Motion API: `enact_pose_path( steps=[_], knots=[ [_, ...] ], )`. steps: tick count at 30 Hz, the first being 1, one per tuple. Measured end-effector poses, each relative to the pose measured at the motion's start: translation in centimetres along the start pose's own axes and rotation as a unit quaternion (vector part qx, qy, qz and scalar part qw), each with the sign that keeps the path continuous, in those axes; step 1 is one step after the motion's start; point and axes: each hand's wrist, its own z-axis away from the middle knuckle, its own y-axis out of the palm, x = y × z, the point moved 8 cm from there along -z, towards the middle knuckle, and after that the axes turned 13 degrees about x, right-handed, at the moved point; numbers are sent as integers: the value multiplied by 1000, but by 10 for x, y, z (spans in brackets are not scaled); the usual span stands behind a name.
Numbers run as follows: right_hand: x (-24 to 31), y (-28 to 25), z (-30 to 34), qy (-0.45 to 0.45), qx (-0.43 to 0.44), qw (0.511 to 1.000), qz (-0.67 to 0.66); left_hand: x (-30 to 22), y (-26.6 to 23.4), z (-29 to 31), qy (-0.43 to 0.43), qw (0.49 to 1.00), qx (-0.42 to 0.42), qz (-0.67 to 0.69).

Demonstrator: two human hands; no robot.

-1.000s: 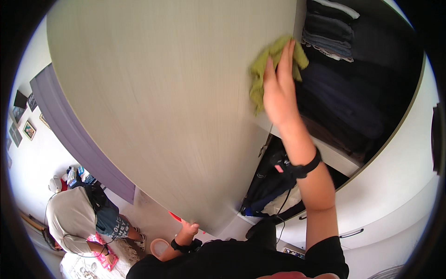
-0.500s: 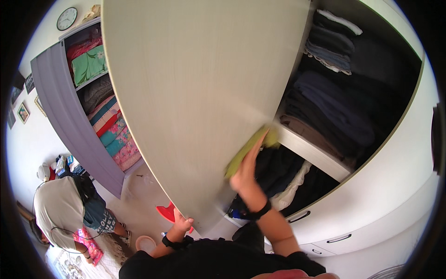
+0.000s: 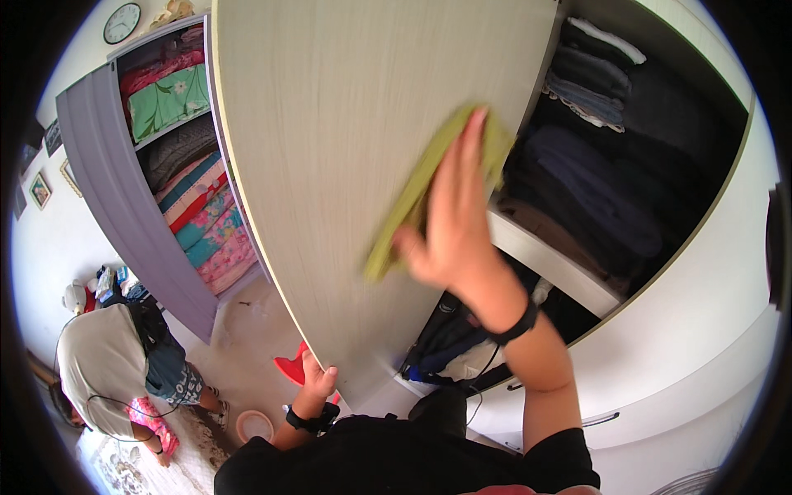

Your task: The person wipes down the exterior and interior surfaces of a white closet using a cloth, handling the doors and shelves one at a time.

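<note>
While the left hand grasps the edge of the door, probably to keep it steady, the right hand presses a green cloth against its face. The right fingers are stretched out, seemingly for even pressure.

Motion blur softens the right hand, its fingers and the green cloth under them. Around the fingers, the pale door panel is evenly lit, its grain fairly sharp. Right of them, the wardrobe compartment sinks into deep shadow (its dark garments nearly merge). Far left of the fingers, the white wall looks bright; straight edges bow outward toward a black, blue-fringed rim.
</note>
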Motion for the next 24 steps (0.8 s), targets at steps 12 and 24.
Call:
enact_pose_path(
  steps=[12,24],
  knots=[
    [-59,46,74,245,-24,962,-118,-46,15,0,60,957,79,-273],
    [10,156,296,353,34,932,-80,-26,-7,22,93,939,-35,-328]
  ],
)
